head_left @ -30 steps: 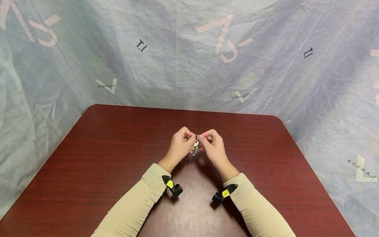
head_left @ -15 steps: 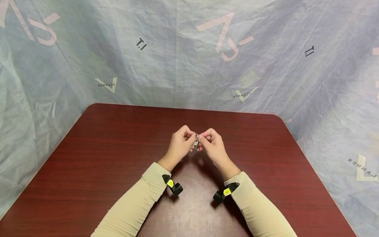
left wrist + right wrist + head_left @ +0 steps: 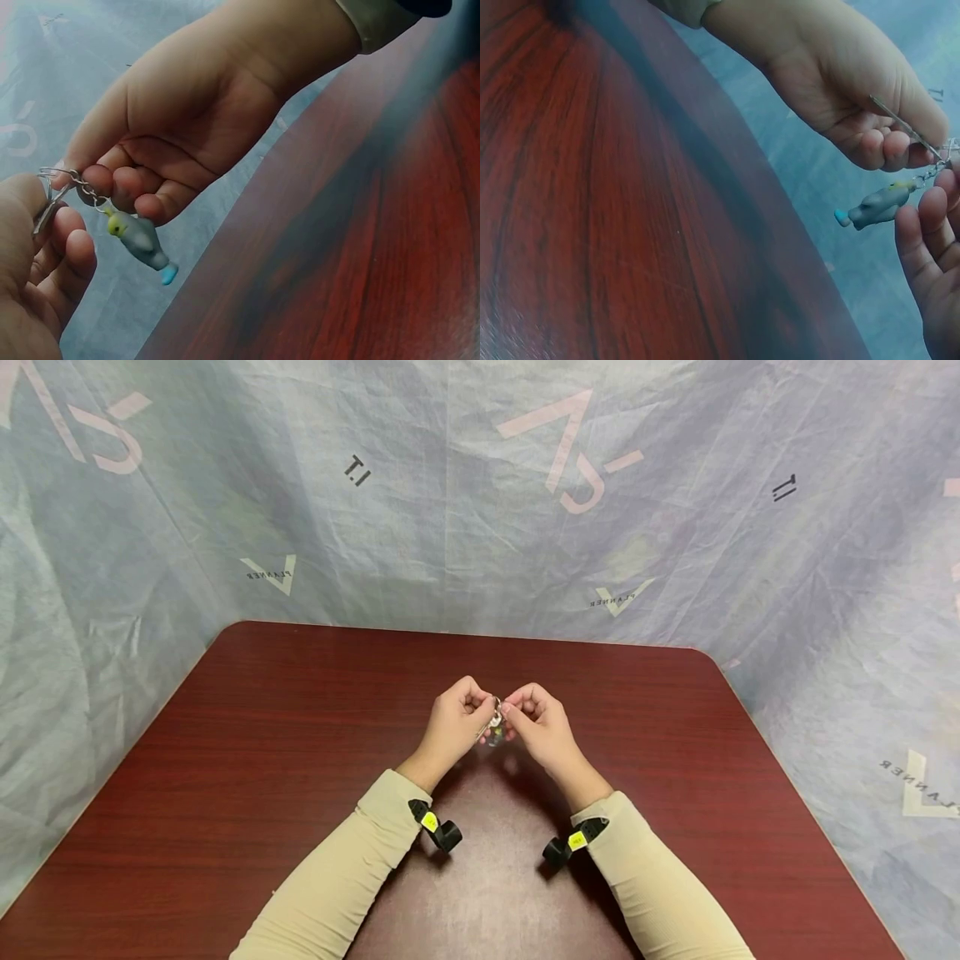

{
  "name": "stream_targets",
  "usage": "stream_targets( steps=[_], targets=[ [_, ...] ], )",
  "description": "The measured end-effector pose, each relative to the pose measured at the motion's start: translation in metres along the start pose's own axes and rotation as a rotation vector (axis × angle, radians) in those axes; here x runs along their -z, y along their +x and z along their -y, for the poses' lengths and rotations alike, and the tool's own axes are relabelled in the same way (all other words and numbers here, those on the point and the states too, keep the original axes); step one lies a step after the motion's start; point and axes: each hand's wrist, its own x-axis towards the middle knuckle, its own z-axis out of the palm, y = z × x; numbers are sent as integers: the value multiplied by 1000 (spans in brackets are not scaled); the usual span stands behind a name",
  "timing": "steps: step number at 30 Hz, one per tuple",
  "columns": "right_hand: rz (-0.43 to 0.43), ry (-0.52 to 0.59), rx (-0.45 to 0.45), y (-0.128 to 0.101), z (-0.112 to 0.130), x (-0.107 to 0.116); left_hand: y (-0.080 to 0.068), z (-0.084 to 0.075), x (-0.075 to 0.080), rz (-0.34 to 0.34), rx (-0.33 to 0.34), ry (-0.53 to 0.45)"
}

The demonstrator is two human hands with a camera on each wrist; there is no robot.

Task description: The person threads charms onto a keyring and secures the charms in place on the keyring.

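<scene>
Keyring (image 3: 51, 184) work is in hand: a thin wire split ring with a short chain (image 3: 88, 191) and a small grey-blue figure charm (image 3: 141, 240), yellow at its top and turquoise at its lower tip, held in the air above the middle of the worktop (image 3: 225, 760). The left hand (image 3: 456, 720) has its grip closed on the ring, fingertips pinching the wire, with a flat key blade (image 3: 904, 125) slanting out past its knuckles. The right hand (image 3: 538, 720), just beside the ring on the other side, pinches the chain end with thumb and forefinger; the charm dangles free below the ring, clear of the worktop.

By the look of it the whole thing is very light, the ring stiff and springy, the metal smooth and likely slippery under fingertips. The chain is limp, so the charm will swing. The best hold seems to be the ring itself, pinched flat.
</scene>
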Motion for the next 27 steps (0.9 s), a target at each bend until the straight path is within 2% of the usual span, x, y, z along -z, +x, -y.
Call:
stream_targets(
  steps=[6, 13, 18, 27],
  targets=[
    [25, -55, 49, 0, -3, 4, 0, 0, 0, 13, 27, -23],
    [61, 0, 42, -1, -2, 4, 0, -3, 1, 9, 20, -9],
    [54, 18, 21, -2, -1, 5, 1, -5, 3, -2, 25, 9],
    [30, -115, 50, -1, 0, 3, 4, -7, 6, -5, 26, 54]
  ],
)
